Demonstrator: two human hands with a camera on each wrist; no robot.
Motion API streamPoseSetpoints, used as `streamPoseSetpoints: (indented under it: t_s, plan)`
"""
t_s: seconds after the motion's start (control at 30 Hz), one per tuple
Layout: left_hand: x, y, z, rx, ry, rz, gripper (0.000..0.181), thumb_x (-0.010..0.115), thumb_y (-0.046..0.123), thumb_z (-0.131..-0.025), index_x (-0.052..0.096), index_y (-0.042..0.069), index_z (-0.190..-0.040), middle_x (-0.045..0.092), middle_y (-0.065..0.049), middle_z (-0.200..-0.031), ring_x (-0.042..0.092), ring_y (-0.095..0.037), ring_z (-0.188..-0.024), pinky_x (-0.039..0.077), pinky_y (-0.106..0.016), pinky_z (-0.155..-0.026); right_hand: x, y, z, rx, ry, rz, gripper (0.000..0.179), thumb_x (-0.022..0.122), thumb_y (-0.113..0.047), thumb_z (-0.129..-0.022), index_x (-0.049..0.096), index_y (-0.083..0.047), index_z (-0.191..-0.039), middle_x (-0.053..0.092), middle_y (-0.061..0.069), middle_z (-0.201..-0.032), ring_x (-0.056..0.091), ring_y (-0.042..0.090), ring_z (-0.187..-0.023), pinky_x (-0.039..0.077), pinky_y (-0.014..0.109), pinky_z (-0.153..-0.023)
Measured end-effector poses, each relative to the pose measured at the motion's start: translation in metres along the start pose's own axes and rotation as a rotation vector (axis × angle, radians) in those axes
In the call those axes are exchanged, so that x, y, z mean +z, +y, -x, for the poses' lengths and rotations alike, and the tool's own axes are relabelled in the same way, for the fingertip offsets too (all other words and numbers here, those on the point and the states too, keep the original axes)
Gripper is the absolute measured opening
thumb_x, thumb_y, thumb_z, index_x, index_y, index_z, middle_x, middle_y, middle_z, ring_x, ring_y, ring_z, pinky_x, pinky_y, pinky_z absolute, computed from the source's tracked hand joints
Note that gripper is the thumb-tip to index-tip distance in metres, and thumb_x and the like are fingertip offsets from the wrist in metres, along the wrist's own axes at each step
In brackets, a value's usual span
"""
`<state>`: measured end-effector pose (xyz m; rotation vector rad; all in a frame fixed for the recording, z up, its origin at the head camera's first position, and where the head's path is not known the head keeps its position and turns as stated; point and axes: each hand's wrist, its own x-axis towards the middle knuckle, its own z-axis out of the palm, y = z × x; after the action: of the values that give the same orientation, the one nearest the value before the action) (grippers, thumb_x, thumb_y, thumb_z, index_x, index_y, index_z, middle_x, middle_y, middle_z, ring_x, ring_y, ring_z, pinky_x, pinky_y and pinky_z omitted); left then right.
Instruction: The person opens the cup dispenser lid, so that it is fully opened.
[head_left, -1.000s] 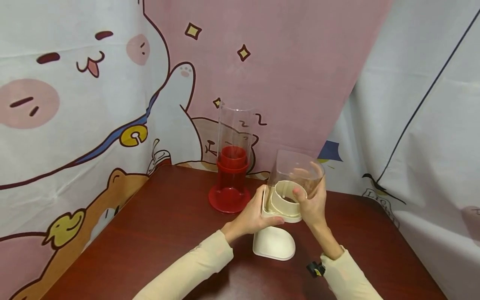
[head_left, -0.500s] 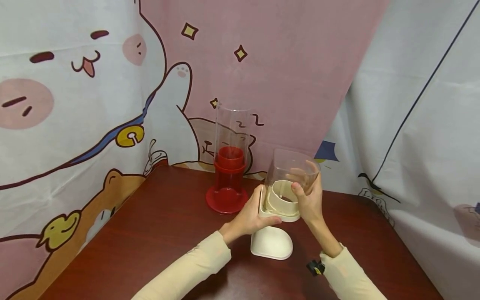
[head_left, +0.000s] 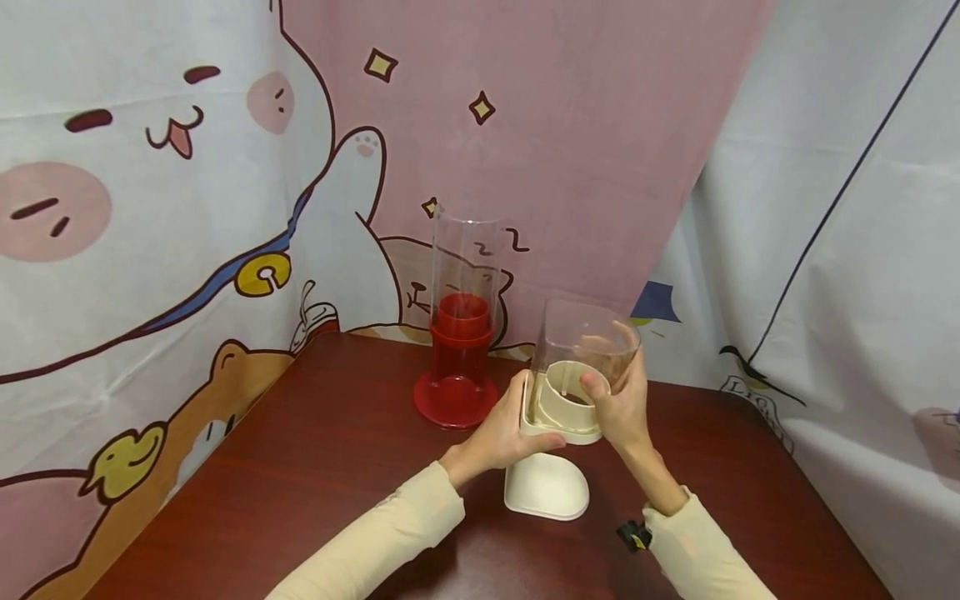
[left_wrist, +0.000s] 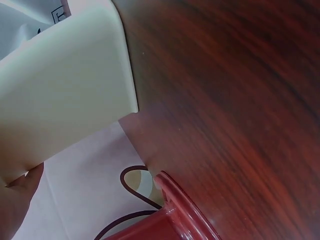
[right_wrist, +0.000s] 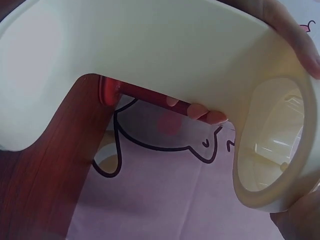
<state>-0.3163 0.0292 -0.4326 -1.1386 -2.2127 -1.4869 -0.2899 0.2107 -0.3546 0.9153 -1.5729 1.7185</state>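
Both hands hold a cream stand (head_left: 546, 490) with a round collar (head_left: 576, 387) and a clear, open-topped container (head_left: 588, 329). My left hand (head_left: 495, 429) grips the collar's left side, its thumb across the front. Around the clear container's right side curls my right hand (head_left: 626, 408); its fingers show through the plastic behind, its thumb in front. In the right wrist view the cream stand (right_wrist: 165, 40) is C-shaped, with a round opening (right_wrist: 270, 140) through the collar; several fingertips (right_wrist: 197, 111) show past its edge. A plain cream panel (left_wrist: 65, 75) fills the left wrist view's upper left.
Behind and left stands a clear tube (head_left: 468, 254) on a red base (head_left: 457, 400) with a wide round foot. The dark red-brown table (head_left: 337, 467) is bordered by printed cloth (head_left: 585, 150) at the back and sides. A small black item (head_left: 633, 536) sits at the right sleeve's cuff.
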Motion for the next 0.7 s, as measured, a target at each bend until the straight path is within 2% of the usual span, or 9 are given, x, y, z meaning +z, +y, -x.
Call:
streamPoseSetpoints:
  t_s: [0.27,0.4,0.5,0.7]
  plan:
    - [0.0010,-0.0006,-0.0005,0.021,0.019,0.004,0.092,0.078,0.059,-0.077,0.028,0.016,-0.142,0.051,-0.004,-0.125,0.056,-0.012,-0.110,0.050,-0.027,-0.095,-0.0006,-0.0006,-0.0022,0.104,0.011,0.035,0.070,0.074,-0.027,-0.090,0.036,-0.012,-0.146,0.068,0.001,-0.121,0.069,0.014,-0.106,0.052,0.018,-0.076]
    - [0.0009,-0.0017,0.0002,0.002,0.022,0.010,0.092,0.080,0.056,-0.077,0.029,0.017,-0.142,0.052,-0.002,-0.124,0.055,-0.011,-0.110,0.050,-0.026,-0.095,0.0014,-0.0017,-0.0023,0.115,0.015,0.033,0.069,0.073,-0.024,-0.090,0.035,-0.011,-0.147,0.067,0.002,-0.120,0.069,0.014,-0.106,0.053,0.018,-0.078]
    - [0.0008,-0.0032,0.0007,-0.007,0.020,0.007,0.094,0.076,0.064,-0.076,0.028,0.018,-0.142,0.052,-0.001,-0.124,0.055,-0.011,-0.110,0.050,-0.026,-0.094,0.0031,-0.0025,-0.0013,0.101,0.017,0.032,0.071,0.075,-0.025,-0.089,0.035,-0.010,-0.147,0.066,0.003,-0.121,0.069,0.013,-0.107,0.054,0.019,-0.082]
    - [0.0012,-0.0020,0.0003,-0.015,0.005,-0.001,0.099,0.067,0.077,-0.074,0.027,0.018,-0.143,0.052,-0.001,-0.123,0.055,-0.011,-0.109,0.050,-0.026,-0.094,0.0037,-0.0037,-0.0005,-0.025,0.000,0.024,0.078,0.078,-0.026,-0.088,0.033,-0.001,-0.146,0.066,0.006,-0.123,0.069,0.014,-0.108,0.054,0.023,-0.092]
